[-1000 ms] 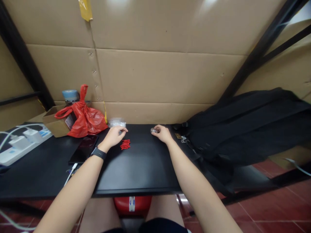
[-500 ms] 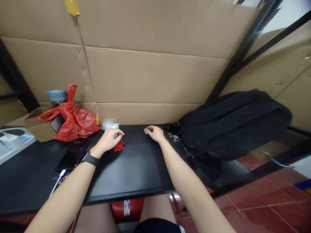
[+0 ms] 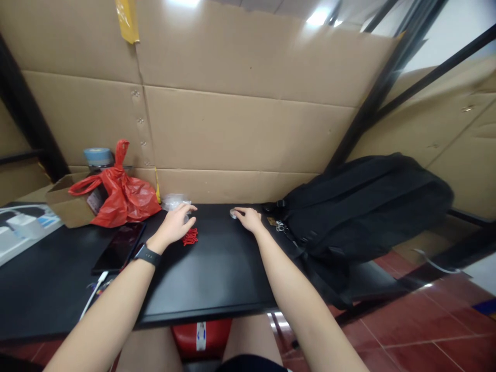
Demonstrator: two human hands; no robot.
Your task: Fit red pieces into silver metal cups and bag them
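Note:
My left hand point(image 3: 176, 223), with a dark watch on the wrist, is low over the black table, thumb and fingers apart. A small greyish, see-through thing point(image 3: 186, 218) shows between them, mostly hidden; I cannot tell whether the hand touches it. Just below the thumb lies a small heap of red cord-like pieces point(image 3: 190, 237). Behind the fingers is a clear plastic bag point(image 3: 173, 200). Farther right, my right hand point(image 3: 250, 219) rests at the table's back part, its thumb and fingertips closed on the edge of a small round silvery disc point(image 3: 233, 213).
A black backpack point(image 3: 364, 206) with keys point(image 3: 279, 226) beside it fills the right side. On the left are a phone point(image 3: 119, 248), a red plastic bag point(image 3: 127, 199), a cardboard box point(image 3: 70, 206) and a power strip point(image 3: 29, 230). A cardboard wall point(image 3: 232, 134) stands behind the black table point(image 3: 209, 279).
My left fingers have straightened and spread from a curled position. The right fingers have stretched a little, leaving more of the disc showing. The view has tilted up slightly.

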